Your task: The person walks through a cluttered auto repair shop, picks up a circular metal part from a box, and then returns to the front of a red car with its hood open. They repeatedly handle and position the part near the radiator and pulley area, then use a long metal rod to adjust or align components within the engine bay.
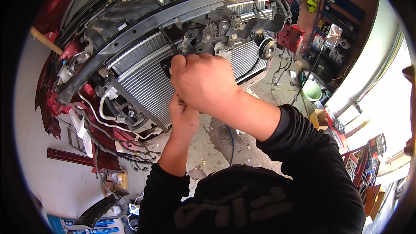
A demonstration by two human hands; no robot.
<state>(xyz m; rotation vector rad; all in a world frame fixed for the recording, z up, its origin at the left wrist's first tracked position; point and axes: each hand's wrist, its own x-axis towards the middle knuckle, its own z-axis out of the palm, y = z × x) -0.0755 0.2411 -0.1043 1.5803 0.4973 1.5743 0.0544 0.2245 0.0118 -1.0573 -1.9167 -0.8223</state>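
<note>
Black sweatshirt (320, 169) at lower centre, right hand (203, 78) above left hand (183, 112) mid-frame, cannot tell what either grips, finned radiator (145, 84) behind them.

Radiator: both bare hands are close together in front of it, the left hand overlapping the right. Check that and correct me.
The overlap is the wrong way round. The head view shows both bare hands close together in front of the radiator, the right hand overlapping the left hand.
</note>
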